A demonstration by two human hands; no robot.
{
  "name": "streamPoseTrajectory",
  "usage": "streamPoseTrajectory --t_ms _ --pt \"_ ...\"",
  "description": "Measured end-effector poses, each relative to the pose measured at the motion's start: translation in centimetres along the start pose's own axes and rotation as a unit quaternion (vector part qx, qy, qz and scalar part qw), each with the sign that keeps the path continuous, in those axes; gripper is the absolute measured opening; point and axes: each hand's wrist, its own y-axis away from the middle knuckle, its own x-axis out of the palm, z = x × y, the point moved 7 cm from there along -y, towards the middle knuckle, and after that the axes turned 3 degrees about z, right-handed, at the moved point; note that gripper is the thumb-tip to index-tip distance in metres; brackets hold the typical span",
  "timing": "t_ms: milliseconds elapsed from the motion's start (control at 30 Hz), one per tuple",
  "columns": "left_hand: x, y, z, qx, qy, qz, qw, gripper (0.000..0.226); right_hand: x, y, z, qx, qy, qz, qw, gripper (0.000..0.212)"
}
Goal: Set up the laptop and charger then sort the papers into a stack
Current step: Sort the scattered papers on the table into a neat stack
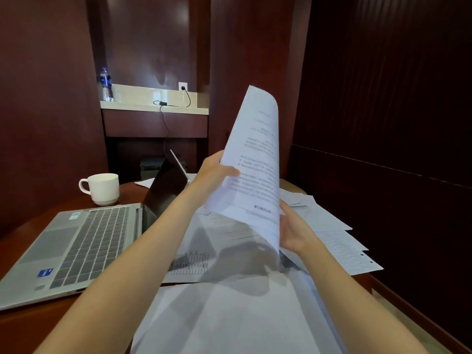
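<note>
Both hands hold a sheaf of printed papers upright above the table. My left hand grips its left edge, thumb on the front. My right hand holds the lower right edge from behind. More loose papers lie spread on the table under and to the right of them. The open silver laptop sits at the left, its dark screen turned away. The charger brick lies on the far ledge, its cable plugged into a wall socket.
A white mug stands behind the laptop. A water bottle stands on the pale ledge. Dark wood panels close in at the right. A large white sheet hangs over the table's near edge.
</note>
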Motion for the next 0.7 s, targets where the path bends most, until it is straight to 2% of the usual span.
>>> streamPoseTrajectory --t_ms 67,167,233,300,400,467,600,700 --pt "-1.1 0.1 0.9 0.004 -0.086 -0.030 0.996 0.036 -2.4 0.1 1.9 -0.080 0.023 -0.072 0.994 0.032" --pt "-2.2 0.5 3.3 -0.004 -0.193 -0.045 0.980 0.037 -4.8 1.0 4.2 -0.170 0.079 -0.152 0.970 0.035" --pt "-2.6 0.4 5.0 -0.013 -0.202 -0.060 0.977 0.037 -4.8 1.6 5.6 -0.213 0.161 -0.194 0.944 0.035" --pt "-2.9 0.5 6.1 -0.034 -0.192 -0.096 0.976 0.038 -4.4 1.9 6.6 -0.249 0.196 -0.224 0.922 0.032" --pt "-3.0 0.5 6.5 -0.051 -0.155 -0.128 0.978 0.035 -3.6 2.4 8.0 -0.298 0.235 -0.230 0.896 0.021" --pt "-2.9 0.5 6.1 -0.046 -0.125 -0.129 0.983 0.035 -3.1 2.6 8.5 -0.317 0.266 -0.215 0.885 0.022" --pt "-2.8 0.3 5.8 -0.037 -0.088 -0.117 0.989 0.038 -3.2 2.3 7.9 -0.302 0.282 -0.182 0.892 0.023" --pt "-2.1 0.3 6.1 -0.041 -0.082 -0.099 0.991 0.035 -3.1 1.9 7.0 -0.288 0.288 -0.174 0.897 0.035"
